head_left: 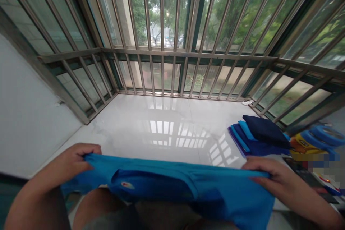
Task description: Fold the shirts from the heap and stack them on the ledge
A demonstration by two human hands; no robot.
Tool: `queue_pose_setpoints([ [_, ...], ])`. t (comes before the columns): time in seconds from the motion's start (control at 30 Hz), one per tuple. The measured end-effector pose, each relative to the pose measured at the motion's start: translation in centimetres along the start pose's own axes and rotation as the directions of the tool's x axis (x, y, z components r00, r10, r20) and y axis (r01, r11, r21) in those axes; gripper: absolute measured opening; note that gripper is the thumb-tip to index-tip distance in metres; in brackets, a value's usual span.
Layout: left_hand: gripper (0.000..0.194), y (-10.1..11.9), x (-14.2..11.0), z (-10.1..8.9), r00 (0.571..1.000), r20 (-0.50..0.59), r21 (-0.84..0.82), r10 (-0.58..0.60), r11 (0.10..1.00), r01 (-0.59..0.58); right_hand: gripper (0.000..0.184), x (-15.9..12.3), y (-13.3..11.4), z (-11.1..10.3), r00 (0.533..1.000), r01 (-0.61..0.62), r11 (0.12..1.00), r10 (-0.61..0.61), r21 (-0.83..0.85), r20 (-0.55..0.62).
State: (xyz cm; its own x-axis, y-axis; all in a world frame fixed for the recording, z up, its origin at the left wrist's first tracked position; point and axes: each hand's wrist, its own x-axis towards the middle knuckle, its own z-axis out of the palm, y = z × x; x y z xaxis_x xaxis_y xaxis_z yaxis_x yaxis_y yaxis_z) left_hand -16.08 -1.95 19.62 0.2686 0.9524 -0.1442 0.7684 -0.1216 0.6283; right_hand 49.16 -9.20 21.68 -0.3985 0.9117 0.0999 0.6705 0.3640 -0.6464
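Observation:
A bright blue shirt (231,183) is stretched out sideways in front of my lap. Its neck opening is in the middle, with the darker inside and a small light label showing. My left hand (82,156) pinches one upper corner at the shoulder. At the opposite shoulder my right hand (266,176) grips the cloth between thumb and fingers. The top edge runs nearly straight from hand to hand, and the lower part hangs down past the bottom of the view.
A white glossy sill (134,125) lies ahead, backed by a barred window (185,54). To the right sits a stack of folded blue and navy clothes (258,136). Beyond it is a yellow container with a blue lid (309,140). A white wall (29,104) stands at left.

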Motion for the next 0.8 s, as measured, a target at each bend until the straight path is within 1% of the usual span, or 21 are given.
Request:
queue_pose_setpoints([
  [0.03, 0.035, 1.0, 1.9, -1.1, 0.998, 0.063, -0.026, 0.015, 1.0, -0.013, 0.033, 2.0, 0.6, -1.1, 1.0, -0.009, 1.0, 0.009, -0.018, -0.015],
  [0.07, 0.038, 2.2, 4.3, -1.9, 0.998, 0.052, -0.012, 0.024, 1.0, -0.023, 0.039, 4.5, 1.2, -2.0, 0.999, -0.028, 0.999, 0.026, -0.046, -0.046],
  [0.1, 0.039, 3.4, 6.9, -2.3, 0.999, 0.023, 0.043, 0.024, 0.999, -0.025, 0.044, 7.2, 1.8, -2.8, 0.994, -0.066, 0.993, 0.057, -0.097, -0.092],
  [0.13, 0.038, 4.7, 9.8, -2.3, 0.998, -0.059, 0.113, 0.013, 0.994, -0.006, 0.047, 10.0, 2.5, -3.3, 0.976, -0.15, 0.972, 0.117, -0.18, -0.183],
  [0.17, 0.038, 5.9, 12.6, -2.0, 0.987, -0.162, 0.178, -0.005, 0.983, 0.035, 0.048, 12.6, 3.0, -3.6, 0.94, -0.273, 0.924, 0.196, -0.27, -0.279],
  [0.2, 0.039, 7.1, 15.2, -1.2, 0.962, -0.273, 0.233, -0.019, 0.969, 0.086, 0.048, 15.1, 3.5, -3.7, 0.904, -0.35, 0.886, 0.234, -0.305, -0.357],
  [0.23, 0.038, 8.1, 17.5, -0.1, 0.923, -0.384, 0.283, -0.024, 0.948, 0.143, 0.048, 17.2, 3.9, -3.4, 0.872, -0.405, 0.854, 0.252, -0.328, -0.42],
  [0.27, 0.038, 9.1, 19.5, 1.3, 0.883, -0.47, 0.335, -0.023, 0.92, 0.202, 0.047, 18.8, 4.2, -2.8, 0.837, -0.46, 0.818, 0.27, -0.346, -0.476],
  [0.3, 0.039, 9.9, 20.9, 3.0, 0.845, -0.535, 0.387, -0.001, 0.889, 0.247, 0.046, 20.0, 4.4, -1.8, 0.812, -0.496, 0.792, 0.279, -0.355, -0.513],
  [0.33, 0.042, 10.7, 22.0, 5.0, 0.843, -0.537, 0.435, 0.036, 0.868, 0.24, 0.047, 20.9, 4.5, -0.4, 0.799, -0.517, 0.774, 0.283, -0.366, -0.53],
  [0.37, 0.043, 11.3, 22.6, 7.3, 0.872, -0.483, 0.469, 0.083, 0.865, 0.178, 0.048, 21.3, 4.4, 1.5, 0.8, -0.522, 0.764, 0.284, -0.379, -0.529],
  [0.4, 0.044, 11.8, 22.9, 9.7, 0.904, -0.398, 0.49, 0.159, 0.869, 0.062, 0.049, 21.4, 4.4, 3.7, 0.815, -0.509, 0.765, 0.281, -0.395, -0.506],
  [0.43, 0.043, 12.1, 23.0, 12.3, 0.922, -0.326, 0.497, 0.208, 0.868, -0.02, 0.048, 21.3, 4.3, 6.3, 0.843, -0.48, 0.775, 0.275, -0.413, -0.463],
  [0.5, 0.042, 12.1, 22.7, 17.7, 0.938, -0.208, 0.497, 0.277, 0.856, -0.142, 0.048, 20.4, 4.2, 12.0, 0.887, -0.431, 0.789, 0.283, -0.438, -0.365],
  [0.57, 0.052, 11.2, 22.0, 22.4, 0.95, -0.105, 0.47, 0.294, 0.857, -0.213, 0.056, 19.0, 4.4, 17.5, 0.898, -0.432, 0.784, 0.326, -0.445, -0.296],
  [0.6, 0.057, 10.3, 21.6, 24.3, 0.96, -0.078, 0.455, 0.27, 0.866, -0.207, 0.06, 18.1, 4.7, 19.8, 0.895, -0.444, 0.776, 0.363, -0.447, -0.259],
  [0.63, 0.061, 9.3, 21.3, 25.7, 0.968, -0.075, 0.445, 0.238, 0.877, -0.181, 0.063, 17.3, 5.2, 21.6, 0.895, -0.445, 0.77, 0.389, -0.458, -0.217],
  [0.67, 0.063, 8.2, 20.9, 26.7, 0.973, -0.089, 0.437, 0.213, 0.886, -0.154, 0.065, 16.6, 5.8, 22.9, 0.895, -0.445, 0.765, 0.402, -0.465, -0.193],
  [0.7, 0.065, 7.0, 20.5, 27.2, 0.975, -0.112, 0.432, 0.191, 0.893, -0.125, 0.067, 15.9, 6.5, 23.6, 0.893, -0.446, 0.761, 0.412, -0.471, -0.179],
  [0.73, 0.067, 5.7, 20.1, 27.3, 0.974, -0.142, 0.431, 0.176, 0.897, -0.099, 0.068, 15.3, 7.2, 23.8, 0.891, -0.449, 0.757, 0.417, -0.476, -0.177],
  [0.8, 0.07, 3.2, 19.2, 26.5, 0.969, -0.192, 0.439, 0.154, 0.897, -0.055, 0.069, 14.6, 8.9, 22.9, 0.88, -0.471, 0.74, 0.432, -0.481, -0.196],
])
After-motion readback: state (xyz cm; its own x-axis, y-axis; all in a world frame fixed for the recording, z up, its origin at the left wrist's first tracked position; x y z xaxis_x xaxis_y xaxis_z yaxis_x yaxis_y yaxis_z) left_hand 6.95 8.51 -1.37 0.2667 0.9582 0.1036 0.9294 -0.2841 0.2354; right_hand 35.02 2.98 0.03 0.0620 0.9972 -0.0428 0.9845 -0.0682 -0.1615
